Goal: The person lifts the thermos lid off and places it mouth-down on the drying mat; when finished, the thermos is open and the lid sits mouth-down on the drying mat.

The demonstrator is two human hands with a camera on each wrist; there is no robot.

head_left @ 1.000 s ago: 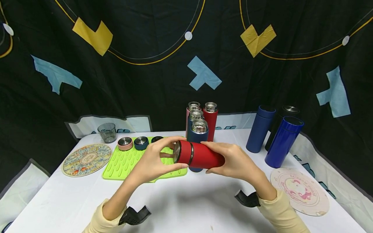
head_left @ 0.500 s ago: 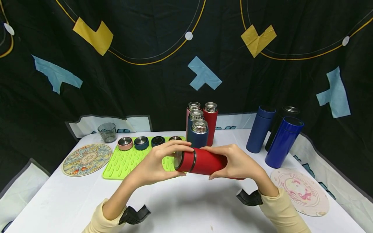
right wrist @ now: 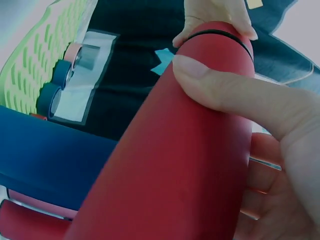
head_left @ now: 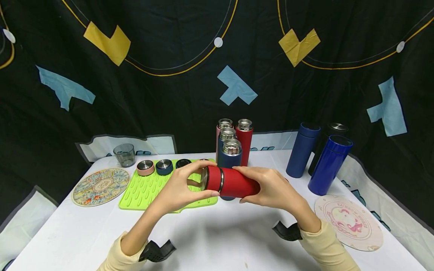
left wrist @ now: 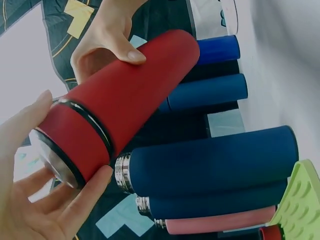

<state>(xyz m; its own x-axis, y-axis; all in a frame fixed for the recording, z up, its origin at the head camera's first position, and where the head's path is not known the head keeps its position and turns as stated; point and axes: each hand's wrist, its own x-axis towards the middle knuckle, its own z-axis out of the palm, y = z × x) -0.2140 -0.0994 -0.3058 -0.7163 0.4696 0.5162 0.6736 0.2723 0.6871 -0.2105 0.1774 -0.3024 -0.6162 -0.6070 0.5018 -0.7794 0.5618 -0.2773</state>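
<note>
A red thermos flask [head_left: 240, 183] is held in the air over the table, lying nearly sideways with its capped end to the left. My left hand [head_left: 179, 186] grips its red lid [left wrist: 75, 145], which has a silver top, between thumb and fingers. Round the flask's body curls my right hand [head_left: 271, 188], its thumb [right wrist: 210, 85] laid along the red side near the ring. Lid and body meet at a shiny dark ring [left wrist: 87, 117]. Just behind the flask stand lidless flasks: navy ones [head_left: 230, 158], a red one [head_left: 245, 145] and a pink one [head_left: 218, 145].
Several lids, among them a pink lid [head_left: 145, 168] and a navy lid [head_left: 164, 167], sit on a green drying mat [head_left: 142, 194]. Left stand a glass [head_left: 124, 155] and a patterned round mat [head_left: 101, 186]. Capped blue bottles [head_left: 329, 165] and a pink round mat [head_left: 349, 223] are right.
Half a second ago the flask dipped lower and further right; both hands have since brought it back up and slightly left. The grips stay on lid and body.
</note>
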